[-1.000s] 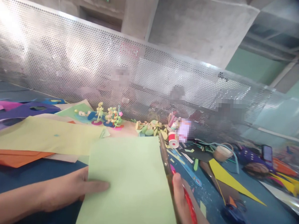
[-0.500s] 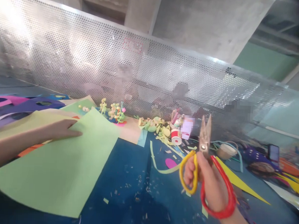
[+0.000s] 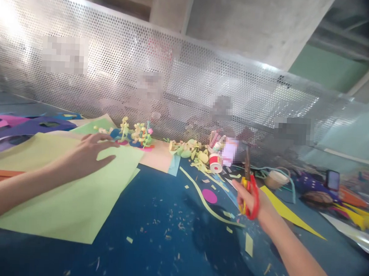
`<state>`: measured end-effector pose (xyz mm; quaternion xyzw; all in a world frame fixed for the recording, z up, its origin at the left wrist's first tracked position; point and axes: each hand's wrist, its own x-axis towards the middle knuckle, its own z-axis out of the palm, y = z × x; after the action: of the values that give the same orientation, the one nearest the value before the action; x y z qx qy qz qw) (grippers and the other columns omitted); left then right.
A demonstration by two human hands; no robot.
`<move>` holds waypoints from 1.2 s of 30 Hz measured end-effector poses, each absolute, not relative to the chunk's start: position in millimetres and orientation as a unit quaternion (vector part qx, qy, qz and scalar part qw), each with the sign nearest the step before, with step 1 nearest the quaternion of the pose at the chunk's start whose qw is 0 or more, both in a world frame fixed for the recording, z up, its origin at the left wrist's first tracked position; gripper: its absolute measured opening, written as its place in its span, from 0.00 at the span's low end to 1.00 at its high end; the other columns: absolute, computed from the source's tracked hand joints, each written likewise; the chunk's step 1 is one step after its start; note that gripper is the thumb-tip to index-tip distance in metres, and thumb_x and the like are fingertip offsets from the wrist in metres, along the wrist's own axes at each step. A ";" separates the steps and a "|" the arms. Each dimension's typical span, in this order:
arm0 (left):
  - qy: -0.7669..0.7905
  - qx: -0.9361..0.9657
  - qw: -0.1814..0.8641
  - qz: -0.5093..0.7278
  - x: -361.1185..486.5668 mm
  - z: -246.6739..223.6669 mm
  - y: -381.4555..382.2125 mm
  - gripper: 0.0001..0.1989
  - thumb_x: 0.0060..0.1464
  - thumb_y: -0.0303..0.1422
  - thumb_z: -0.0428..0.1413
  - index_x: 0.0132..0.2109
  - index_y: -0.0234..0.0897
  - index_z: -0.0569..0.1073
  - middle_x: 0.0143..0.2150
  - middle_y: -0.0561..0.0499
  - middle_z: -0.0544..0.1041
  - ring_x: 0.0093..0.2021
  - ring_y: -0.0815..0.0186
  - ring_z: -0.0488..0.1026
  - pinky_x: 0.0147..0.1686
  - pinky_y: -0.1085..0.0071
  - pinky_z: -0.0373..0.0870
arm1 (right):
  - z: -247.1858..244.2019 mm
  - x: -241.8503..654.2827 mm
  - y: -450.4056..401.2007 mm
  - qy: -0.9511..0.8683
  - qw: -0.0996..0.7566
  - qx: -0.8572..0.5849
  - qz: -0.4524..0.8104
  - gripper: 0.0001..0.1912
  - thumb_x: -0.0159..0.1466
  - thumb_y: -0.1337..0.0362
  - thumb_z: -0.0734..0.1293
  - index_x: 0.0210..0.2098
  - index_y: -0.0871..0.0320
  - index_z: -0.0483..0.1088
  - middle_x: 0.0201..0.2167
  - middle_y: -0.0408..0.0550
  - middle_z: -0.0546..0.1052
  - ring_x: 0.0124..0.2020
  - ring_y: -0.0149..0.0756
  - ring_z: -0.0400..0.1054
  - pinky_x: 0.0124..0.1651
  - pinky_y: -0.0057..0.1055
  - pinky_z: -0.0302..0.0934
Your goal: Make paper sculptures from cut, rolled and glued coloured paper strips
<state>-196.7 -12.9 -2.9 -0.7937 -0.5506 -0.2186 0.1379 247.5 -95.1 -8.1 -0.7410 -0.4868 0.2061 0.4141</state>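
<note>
Fingers apart, my left hand [image 3: 89,151] is over the upper part of a large light green sheet [image 3: 73,198] at the left. Whether it touches the sheet is unclear. My right hand [image 3: 254,197] is closed around scissors [image 3: 252,199] with red and yellow handles, their narrow blades pointing up and seen nearly edge-on. Below and left of the scissors lie a pale green curved strip [image 3: 201,196] and a magenta oval [image 3: 209,196] on the blue table [image 3: 155,219].
Small paper flowers [image 3: 138,133] and a red-and-white spool [image 3: 215,162] stand toward the back. A yellow triangle [image 3: 292,213], a cup [image 3: 275,179] and a phone [image 3: 333,180] are at the right. A perforated metal screen [image 3: 187,84] runs behind the table.
My left hand has moved right and its fingers have spread. The green sheet lies lower. The scissors have turned edge-on and their blades have come together in my right hand.
</note>
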 end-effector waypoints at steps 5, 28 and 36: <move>-0.383 -0.899 0.044 -0.206 -134.2 -5.0 -49.3 0.13 0.57 0.38 0.47 0.43 0.42 0.73 0.47 0.48 0.69 0.52 0.59 0.61 0.53 0.61 0.58 | -19.3 272.1 -93.1 -0.533 0.253 -0.805 0.060 0.11 0.46 0.61 0.69 0.19 0.55 0.61 0.17 0.45 0.69 0.25 0.41 0.67 0.24 0.29 0.49; -0.210 -0.954 -0.055 -0.205 -99.0 -25.7 -112.3 0.13 0.59 0.29 0.45 0.47 0.39 0.70 0.39 0.49 0.75 0.45 0.64 0.68 0.54 0.66 0.62 | -64.3 189.6 -108.7 -0.772 0.244 -0.586 -0.038 0.07 0.64 0.63 0.58 0.30 0.56 0.64 0.29 0.46 0.72 0.32 0.37 0.68 0.35 0.33 0.63; -0.242 -0.925 0.063 -0.286 -102.3 -24.3 -113.3 0.23 0.54 0.25 0.48 0.57 0.42 0.62 0.53 0.46 0.69 0.56 0.60 0.61 0.53 0.64 0.65 | -43.7 166.0 -120.7 -0.906 0.270 -0.313 -0.088 0.11 0.62 0.72 0.59 0.42 0.54 0.67 0.33 0.45 0.76 0.35 0.34 0.70 0.40 0.30 0.65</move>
<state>-102.3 -113.3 -24.3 -0.9250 -0.2424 -0.2858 0.0634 166.0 -120.7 -43.7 -0.3129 -0.9062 -0.0882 0.2704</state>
